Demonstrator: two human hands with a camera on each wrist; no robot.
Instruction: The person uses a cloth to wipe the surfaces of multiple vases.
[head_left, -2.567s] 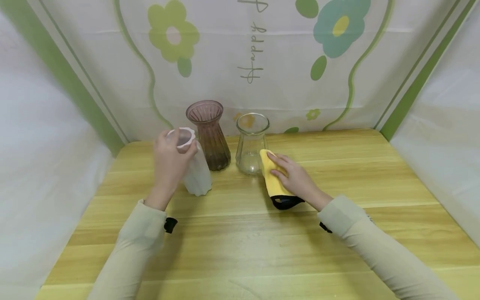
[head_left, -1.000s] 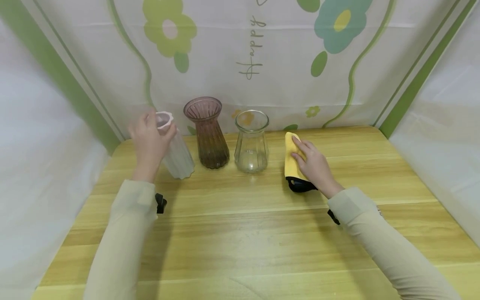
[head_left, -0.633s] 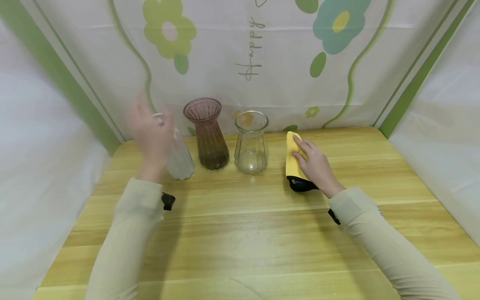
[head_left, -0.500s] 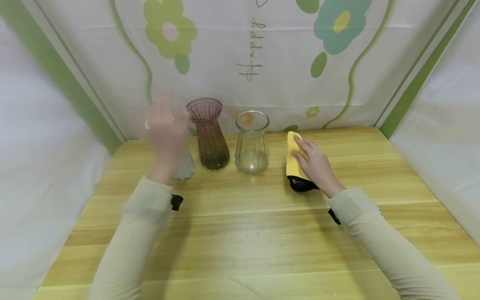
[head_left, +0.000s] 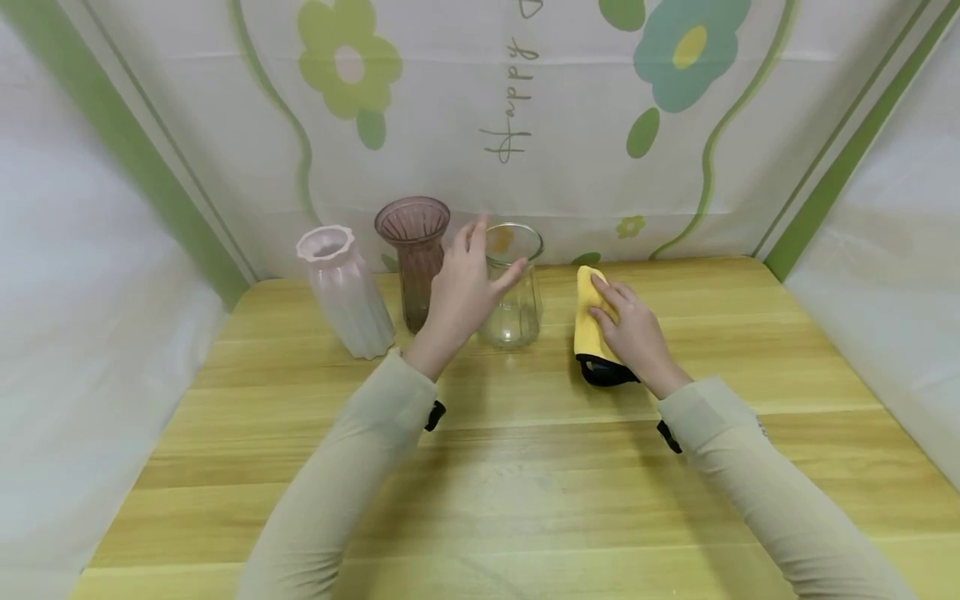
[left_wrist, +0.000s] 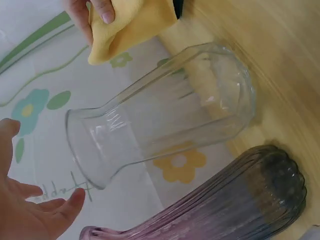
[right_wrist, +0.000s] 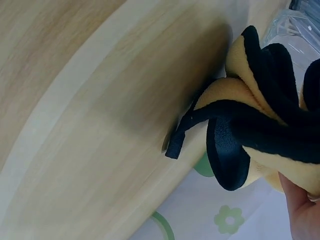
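Observation:
My left hand point(head_left: 463, 287) is spread at the rim of a clear glass vase point(head_left: 517, 312), its thumb and fingers apart. In the left wrist view, a gap shows between this hand point(left_wrist: 30, 210) and the mouth of the clear vase point(left_wrist: 165, 112). A folded yellow cloth point(head_left: 588, 321) with black edging is gripped by my right hand point(head_left: 636, 333), just right of the clear vase. The right wrist view shows the cloth's folds point(right_wrist: 240, 97) above the table. Partly behind my left hand stands a purple-to-brown ribbed glass vase point(head_left: 414, 271).
A white vase with a pinkish scalloped rim point(head_left: 351, 300) stands at the left of the row. Behind everything hangs a flower-printed curtain point(head_left: 570, 183), along the far edge of the wooden table point(head_left: 525, 483). White side sheets point(head_left: 97, 275) flank the table.
The white vase was moved left, out of the front spot, and let go. My left hand then swung right to the clear vase. The cloth moved right, away from the clear vase.

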